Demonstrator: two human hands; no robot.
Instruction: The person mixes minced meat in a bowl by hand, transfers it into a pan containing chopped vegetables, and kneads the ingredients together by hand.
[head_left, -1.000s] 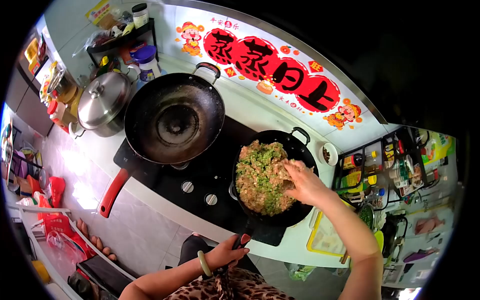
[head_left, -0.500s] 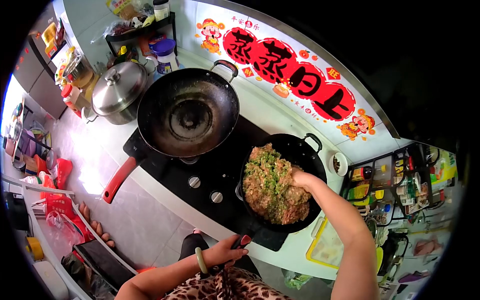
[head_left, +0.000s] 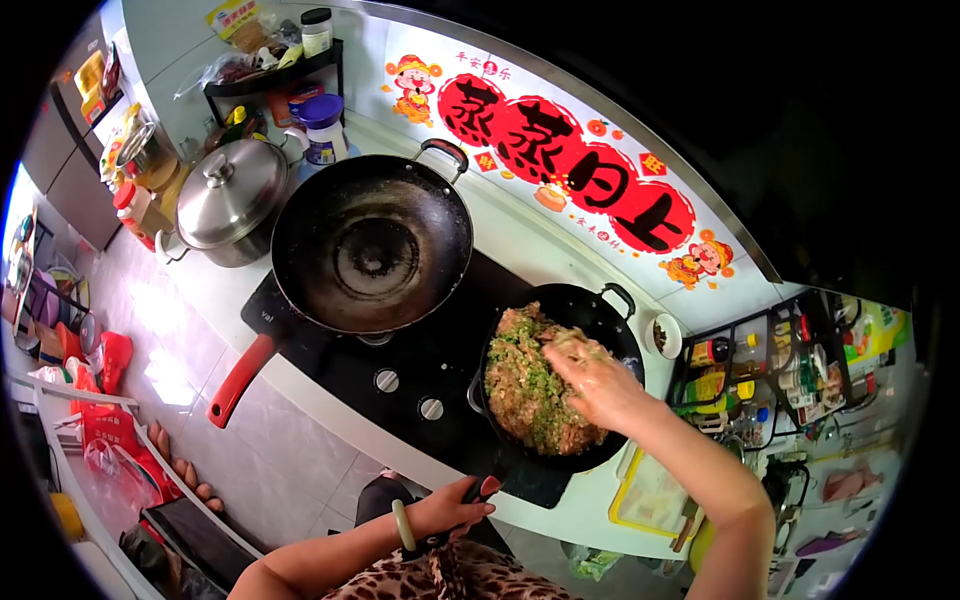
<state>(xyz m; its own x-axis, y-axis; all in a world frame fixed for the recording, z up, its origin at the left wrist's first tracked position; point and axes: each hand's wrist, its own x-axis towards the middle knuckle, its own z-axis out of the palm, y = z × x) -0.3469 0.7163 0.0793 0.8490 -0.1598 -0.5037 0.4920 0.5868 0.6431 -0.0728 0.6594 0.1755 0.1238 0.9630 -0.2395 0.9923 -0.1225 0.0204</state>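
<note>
A black wok point(head_left: 590, 300) on the right side of the stove holds a mound of minced meat mixed with chopped greens point(head_left: 535, 385). My right hand point(head_left: 595, 380) lies over the right side of the mound, fingers stretched out and palm down, with bits of mince on them. Near the front edge of the counter, my left hand point(head_left: 455, 508) is wrapped round the dark, red-tipped wok handle point(head_left: 487, 487). A larger wok point(head_left: 375, 250) with nothing in it and a red handle point(head_left: 240, 382) sits on the left side of the stove.
A lidded steel pot point(head_left: 232, 200) stands left of the large wok. Behind the right wok is a small white bowl point(head_left: 663, 335). Right of it are a bottle rack point(head_left: 745, 365) and a yellow-edged board point(head_left: 650, 500). The black stove point(head_left: 335, 365) has two knobs.
My right hand was pushed into the mince half a second ago; now it is raised onto the mound with its fingers visible. My left hand keeps its hold. The camera view has shifted slightly.
</note>
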